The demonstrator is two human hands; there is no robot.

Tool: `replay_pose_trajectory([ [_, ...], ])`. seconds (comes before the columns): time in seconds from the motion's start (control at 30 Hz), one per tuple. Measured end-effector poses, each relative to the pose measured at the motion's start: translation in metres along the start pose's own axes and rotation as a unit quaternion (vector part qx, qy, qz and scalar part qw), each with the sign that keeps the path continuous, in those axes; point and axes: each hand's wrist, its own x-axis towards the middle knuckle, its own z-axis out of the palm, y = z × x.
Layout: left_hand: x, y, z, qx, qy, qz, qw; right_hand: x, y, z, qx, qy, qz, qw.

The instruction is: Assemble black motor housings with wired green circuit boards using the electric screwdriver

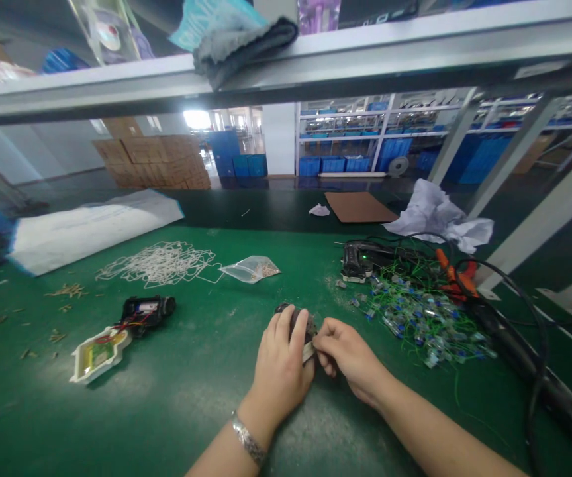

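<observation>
My left hand (282,354) is wrapped over a small dark rounded object (310,326) with a pale strip (308,352) on its near side. Most of that object is hidden under my fingers, so its kind is unclear. At its right side my right hand (348,354) is closed, thumb and forefinger pinched at the end of the pale strip. Whatever else lies in that pinch is too small to make out. Off to the left lies an opened black housing (147,313), joined by red and dark wires to a white shell (98,356) with a yellowish inside.
Beyond my hands lie a clear bag of small pieces (252,269) and tangled white cord (164,262). To the right are a black device with a green light (360,258), a heap of small clear-and-blue parts with green wires (420,315) and orange-handled pliers (457,275). A shelf (365,50) spans overhead.
</observation>
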Motion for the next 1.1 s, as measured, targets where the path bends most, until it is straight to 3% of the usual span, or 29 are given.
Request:
replay_pose_trajectory([
  [0.27,0.005,-0.004,0.008,0.046,0.038,-0.079,0.995,0.003,-0.012,0.024,-0.168,0.100,-0.072,0.978],
  [0.43,0.011,-0.016,0.004,0.044,0.055,-0.197,0.978,-0.017,-0.008,0.028,-0.190,0.122,-0.069,0.972],
  [0.63,0.009,-0.020,-0.001,0.032,0.066,-0.150,0.986,-0.042,-0.019,0.013,-0.242,0.085,-0.058,0.965],
  [0.8,0.010,-0.025,-0.004,0.016,0.066,-0.228,0.971,-0.066,-0.013,0.001,-0.305,0.081,-0.027,0.948],
  [0.97,0.009,-0.029,-0.005,-0.008,0.063,-0.211,0.975,-0.096,0.000,-0.024,-0.360,0.024,0.019,0.933],
  [1.1,0.009,-0.032,-0.012,-0.034,0.079,-0.231,0.969,-0.110,-0.012,-0.049,-0.407,-0.034,0.036,0.912],
])
